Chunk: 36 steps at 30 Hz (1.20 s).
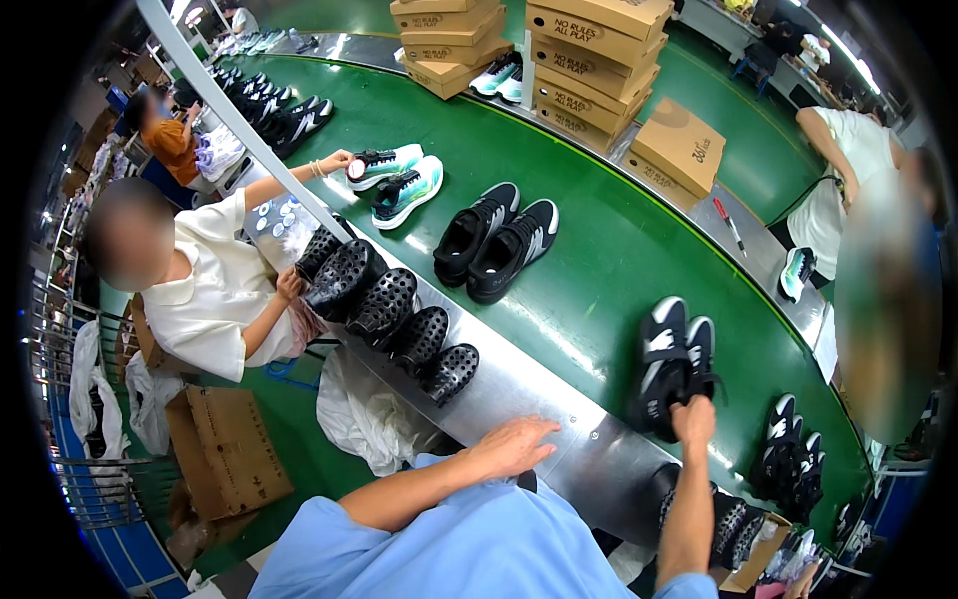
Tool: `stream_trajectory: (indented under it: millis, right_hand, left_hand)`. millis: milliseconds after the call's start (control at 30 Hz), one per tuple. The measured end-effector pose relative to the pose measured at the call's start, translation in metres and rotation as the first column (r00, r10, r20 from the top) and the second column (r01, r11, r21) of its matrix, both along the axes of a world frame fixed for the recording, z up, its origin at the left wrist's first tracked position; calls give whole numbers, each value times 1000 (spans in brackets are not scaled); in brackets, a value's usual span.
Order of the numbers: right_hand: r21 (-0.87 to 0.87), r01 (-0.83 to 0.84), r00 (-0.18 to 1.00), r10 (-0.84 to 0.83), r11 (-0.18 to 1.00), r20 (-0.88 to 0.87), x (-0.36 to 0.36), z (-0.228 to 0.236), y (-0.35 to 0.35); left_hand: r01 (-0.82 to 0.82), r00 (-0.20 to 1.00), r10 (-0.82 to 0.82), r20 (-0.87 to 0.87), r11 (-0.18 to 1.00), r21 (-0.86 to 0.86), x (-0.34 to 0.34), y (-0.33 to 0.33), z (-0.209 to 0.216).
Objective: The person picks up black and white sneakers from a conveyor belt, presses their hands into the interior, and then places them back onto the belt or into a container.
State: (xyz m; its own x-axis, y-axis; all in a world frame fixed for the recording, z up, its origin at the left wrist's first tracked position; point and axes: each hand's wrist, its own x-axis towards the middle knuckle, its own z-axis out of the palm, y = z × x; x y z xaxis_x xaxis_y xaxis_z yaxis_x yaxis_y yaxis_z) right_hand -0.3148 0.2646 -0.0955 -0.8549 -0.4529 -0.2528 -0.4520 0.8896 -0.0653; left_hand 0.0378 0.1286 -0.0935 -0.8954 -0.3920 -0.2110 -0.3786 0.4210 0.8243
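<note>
My right hand (pixel 693 419) is closed on the heel end of a black and white sneaker (pixel 702 349). Its mate, another black sneaker (pixel 661 364), stands close against it on the left, on the green conveyor belt (pixel 589 329). My left hand (pixel 513 446) holds nothing; its fingers are spread just over the metal edge (pixel 559 424) of the line. Farther up the belt sits a pair of black sneakers (pixel 499 240) with grey stripes. Beyond them, a co-worker's hand (pixel 336 162) touches a pair of white and turquoise sneakers (pixel 407 190).
Black perforated shoe lasts (pixel 381 299) line the metal ledge at left, with more lasts (pixel 733 529) beside my right forearm. Brown shoe boxes (pixel 599 70) are stacked across the belt. More black sneakers (pixel 788 454) stand at right. A cardboard carton (pixel 228 449) sits on the floor at left.
</note>
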Motion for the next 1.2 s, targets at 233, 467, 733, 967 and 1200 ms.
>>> stream_trajectory:
  millis: [233, 467, 733, 967, 1200]
  right_hand:
    - [-31, 32, 987, -26, 999, 159, 167, 27, 4]
    - [42, -60, 984, 52, 997, 168, 260, 7, 14]
    - [-79, -161, 968, 173, 984, 183, 272, -3, -4]
    - [76, -302, 949, 292, 950, 120, 269, 28, 1]
    - [-351, 104, 908, 56, 931, 416, 254, 65, 25]
  left_hand:
    - [68, 997, -71, 19, 990, 123, -10, -24, 12]
    - [97, 980, -139, 142, 959, 268, 9, -4, -39]
    - [-10, 995, -4, 95, 990, 141, 27, -17, -55]
    - [141, 976, -175, 132, 963, 230, 64, -31, 0]
    - [-810, 566, 763, -311, 585, -39, 193, -80, 98]
